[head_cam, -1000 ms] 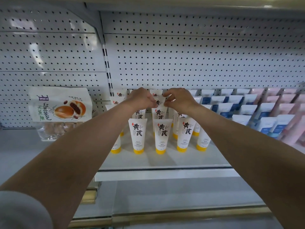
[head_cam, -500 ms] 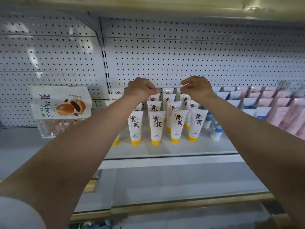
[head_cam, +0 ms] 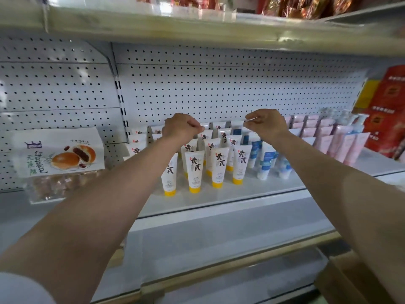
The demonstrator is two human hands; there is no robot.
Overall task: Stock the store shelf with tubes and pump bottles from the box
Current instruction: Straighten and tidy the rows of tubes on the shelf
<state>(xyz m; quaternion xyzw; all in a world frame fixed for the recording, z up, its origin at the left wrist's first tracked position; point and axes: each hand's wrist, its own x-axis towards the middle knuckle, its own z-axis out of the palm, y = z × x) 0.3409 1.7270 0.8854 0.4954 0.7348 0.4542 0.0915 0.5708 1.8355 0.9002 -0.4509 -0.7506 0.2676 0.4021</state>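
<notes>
While raised above yellow-capped tubes (head_cam: pixel 217 166) on shelf (head_cam: pixel 219 200), left hand (head_cam: pixel 180 129) fisted, seemingly empty; right hand (head_cam: pixel 266 123) pinching, contents unclear.

Both hands (head_cam: pixel 183 127) now farther apart.

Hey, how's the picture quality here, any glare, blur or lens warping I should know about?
Head view: wide-angle warping bows the upper shelf edge and stretches both forearms; glare streaks the pegboard at left; the pink tubes and red boxes at right look soft, while the yellow-capped tubes at centre read sharp.
</notes>
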